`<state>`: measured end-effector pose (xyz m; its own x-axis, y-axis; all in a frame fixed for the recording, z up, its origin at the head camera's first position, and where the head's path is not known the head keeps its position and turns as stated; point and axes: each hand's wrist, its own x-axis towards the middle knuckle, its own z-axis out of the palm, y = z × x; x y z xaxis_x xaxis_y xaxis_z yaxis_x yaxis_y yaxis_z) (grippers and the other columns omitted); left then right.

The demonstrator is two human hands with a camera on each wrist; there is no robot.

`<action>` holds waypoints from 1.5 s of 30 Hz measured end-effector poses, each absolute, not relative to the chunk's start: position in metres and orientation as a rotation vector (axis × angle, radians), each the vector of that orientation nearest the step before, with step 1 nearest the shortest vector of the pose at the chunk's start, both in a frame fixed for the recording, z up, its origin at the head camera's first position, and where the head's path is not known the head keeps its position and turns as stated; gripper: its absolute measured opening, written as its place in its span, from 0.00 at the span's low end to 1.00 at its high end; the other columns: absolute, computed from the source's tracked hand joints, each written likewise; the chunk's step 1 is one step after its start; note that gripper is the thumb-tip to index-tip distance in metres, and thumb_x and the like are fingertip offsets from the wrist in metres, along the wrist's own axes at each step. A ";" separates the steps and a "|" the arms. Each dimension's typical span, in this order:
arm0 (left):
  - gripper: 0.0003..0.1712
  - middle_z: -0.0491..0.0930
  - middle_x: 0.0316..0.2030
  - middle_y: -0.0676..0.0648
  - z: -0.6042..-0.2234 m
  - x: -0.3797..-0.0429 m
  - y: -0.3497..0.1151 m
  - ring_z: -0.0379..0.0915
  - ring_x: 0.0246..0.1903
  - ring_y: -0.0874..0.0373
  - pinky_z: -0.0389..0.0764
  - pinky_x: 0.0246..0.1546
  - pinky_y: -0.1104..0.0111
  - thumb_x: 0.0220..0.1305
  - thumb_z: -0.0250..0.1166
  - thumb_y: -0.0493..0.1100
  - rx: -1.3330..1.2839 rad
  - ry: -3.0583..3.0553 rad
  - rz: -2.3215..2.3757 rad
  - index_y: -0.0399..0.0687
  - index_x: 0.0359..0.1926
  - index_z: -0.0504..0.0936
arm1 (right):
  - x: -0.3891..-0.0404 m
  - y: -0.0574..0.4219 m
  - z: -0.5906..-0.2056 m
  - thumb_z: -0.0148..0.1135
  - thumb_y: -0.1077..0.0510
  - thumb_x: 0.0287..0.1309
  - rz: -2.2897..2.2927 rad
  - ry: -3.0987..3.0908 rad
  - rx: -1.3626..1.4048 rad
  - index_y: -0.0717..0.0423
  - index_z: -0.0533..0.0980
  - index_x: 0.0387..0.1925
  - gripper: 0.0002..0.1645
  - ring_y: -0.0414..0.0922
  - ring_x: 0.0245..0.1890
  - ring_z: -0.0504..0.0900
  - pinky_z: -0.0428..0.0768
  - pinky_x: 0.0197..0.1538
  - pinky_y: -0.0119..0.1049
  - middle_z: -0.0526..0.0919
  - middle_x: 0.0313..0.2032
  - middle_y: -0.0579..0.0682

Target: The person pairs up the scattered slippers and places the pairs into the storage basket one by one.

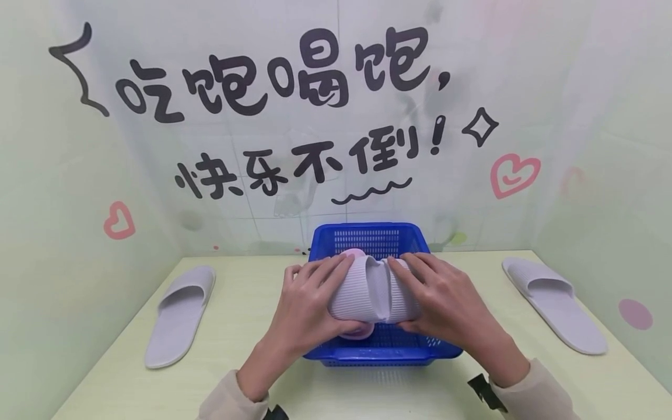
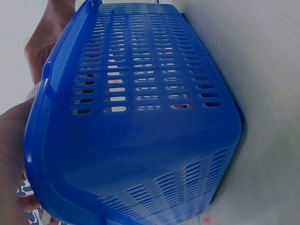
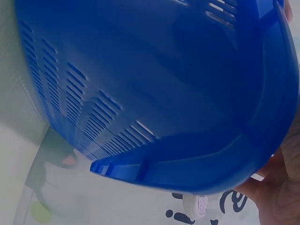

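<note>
The ribbed lavender bundle (image 1: pixel 362 291) lies lengthwise nine-to-three. Your left hand (image 1: pixel 310 298) and right hand (image 1: pixel 445 296), reaching from seven and four, curl fingers round it.

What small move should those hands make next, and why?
Perhaps lower the pale ribbed bundle into the blue basket: the left hand and right hand grip it from opposite sides, and it appears just over the basket's open top.

Bright, even and fairly crisp in the head view; dimmer and softer in the 2 wrist views, with faint sheen on the basket (image 3: pixel 154 70).
</note>
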<state>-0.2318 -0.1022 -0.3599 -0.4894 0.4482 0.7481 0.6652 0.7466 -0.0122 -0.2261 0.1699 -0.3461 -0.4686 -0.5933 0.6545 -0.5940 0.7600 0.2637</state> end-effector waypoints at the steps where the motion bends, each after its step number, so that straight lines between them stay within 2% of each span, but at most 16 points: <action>1: 0.66 0.81 0.64 0.49 -0.360 -0.231 -0.102 0.79 0.57 0.48 0.73 0.46 0.54 0.29 0.84 0.74 -0.824 -2.175 -0.362 0.55 0.72 0.74 | -0.226 0.170 -0.346 0.88 0.29 0.16 -0.001 -2.183 0.882 0.53 0.77 0.65 0.68 0.58 0.52 0.85 0.88 0.50 0.52 0.84 0.55 0.58; 7: 0.66 0.81 0.64 0.49 -0.360 -0.231 -0.102 0.80 0.56 0.48 0.73 0.46 0.55 0.29 0.83 0.75 -0.822 -2.192 -0.367 0.54 0.72 0.74 | -0.226 0.169 -0.346 0.89 0.30 0.15 0.015 -2.191 0.892 0.52 0.77 0.65 0.68 0.58 0.52 0.85 0.87 0.51 0.53 0.85 0.56 0.58; 16: 0.66 0.81 0.64 0.49 -0.360 -0.236 -0.106 0.80 0.59 0.46 0.75 0.48 0.50 0.24 0.85 0.73 -0.898 -2.096 -0.345 0.53 0.68 0.78 | -0.226 0.171 -0.345 0.90 0.31 0.14 0.048 -2.201 0.934 0.52 0.77 0.65 0.69 0.57 0.53 0.85 0.88 0.50 0.51 0.84 0.56 0.58; 29: 0.65 0.80 0.65 0.49 -0.364 -0.233 -0.100 0.81 0.58 0.46 0.74 0.46 0.54 0.29 0.83 0.76 -0.822 -2.176 -0.344 0.54 0.71 0.75 | -0.228 0.168 -0.348 0.87 0.28 0.19 0.025 -2.207 0.915 0.52 0.77 0.65 0.67 0.57 0.53 0.85 0.88 0.49 0.51 0.85 0.56 0.58; 37: 0.63 0.80 0.66 0.49 -0.359 -0.232 -0.101 0.80 0.60 0.46 0.75 0.50 0.50 0.31 0.81 0.77 -0.870 -2.149 -0.310 0.55 0.70 0.77 | -0.228 0.172 -0.346 0.87 0.28 0.19 0.058 -2.202 0.945 0.52 0.77 0.65 0.66 0.56 0.53 0.84 0.88 0.47 0.50 0.84 0.57 0.57; 45: 0.65 0.79 0.66 0.49 -0.361 -0.234 -0.099 0.78 0.61 0.47 0.74 0.49 0.52 0.29 0.83 0.75 -0.870 -2.140 -0.333 0.54 0.71 0.75 | -0.229 0.171 -0.347 0.86 0.27 0.20 0.053 -2.195 0.935 0.51 0.77 0.65 0.66 0.56 0.52 0.85 0.88 0.49 0.50 0.84 0.56 0.57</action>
<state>-0.2335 -0.0990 -0.3610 -0.4561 0.4750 0.7525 0.6814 0.7303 -0.0480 -0.2288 0.1712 -0.3474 -0.4630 -0.6078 0.6452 -0.6381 0.7337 0.2333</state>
